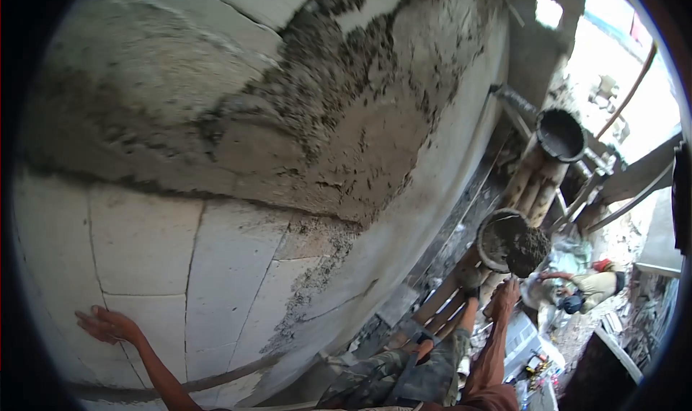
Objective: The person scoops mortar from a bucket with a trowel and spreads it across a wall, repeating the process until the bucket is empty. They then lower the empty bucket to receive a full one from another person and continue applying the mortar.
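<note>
1. Left hand [108, 326]: open, fingers spread, flat against pale grey block wall [144, 245], low left.
2. Right hand [504, 295]: raised just under dark lump of wet mortar [531, 251]; can't tell if it grips anything.
3. Lump sits at the rim of round grey pan [494, 231], which rests on wooden poles [533, 187].
4. Rough grey plaster patch [346, 108] covers the upper wall.
5. Another person [587, 288] is below, right.

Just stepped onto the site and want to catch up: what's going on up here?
A person is up against a block wall partly coated with rough grey mortar. Their left hand lies flat and open on the bare blocks. Their right hand reaches toward a lump of wet mortar beside a round pan resting on wooden poles; whether it grips a tool is unclear. A second bucket sits farther along, and another person is crouched below.
</note>
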Motion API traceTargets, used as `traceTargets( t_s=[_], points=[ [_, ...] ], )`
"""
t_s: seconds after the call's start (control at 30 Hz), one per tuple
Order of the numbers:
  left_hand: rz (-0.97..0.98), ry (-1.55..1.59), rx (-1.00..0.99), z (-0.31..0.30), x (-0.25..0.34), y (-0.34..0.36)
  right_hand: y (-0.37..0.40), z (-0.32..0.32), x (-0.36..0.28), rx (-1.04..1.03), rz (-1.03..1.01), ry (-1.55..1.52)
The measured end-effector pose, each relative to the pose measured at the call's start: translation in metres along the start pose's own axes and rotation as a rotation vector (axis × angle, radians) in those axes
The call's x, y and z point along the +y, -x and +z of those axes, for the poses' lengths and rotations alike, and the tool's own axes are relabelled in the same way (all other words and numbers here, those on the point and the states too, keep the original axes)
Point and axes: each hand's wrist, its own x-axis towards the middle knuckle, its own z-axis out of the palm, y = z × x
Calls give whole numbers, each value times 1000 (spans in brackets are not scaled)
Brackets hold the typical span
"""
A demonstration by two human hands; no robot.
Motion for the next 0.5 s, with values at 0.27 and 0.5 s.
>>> traceTargets(
  t_s=[0.27,0.5],
  points=[
    [64,199,-68,-11,-22,-29,148,-90,-257,223,-440,-484],
    [107,228,-25,-6,-27,-32,57,-21,-375,1279,-817,89]
  ],
)
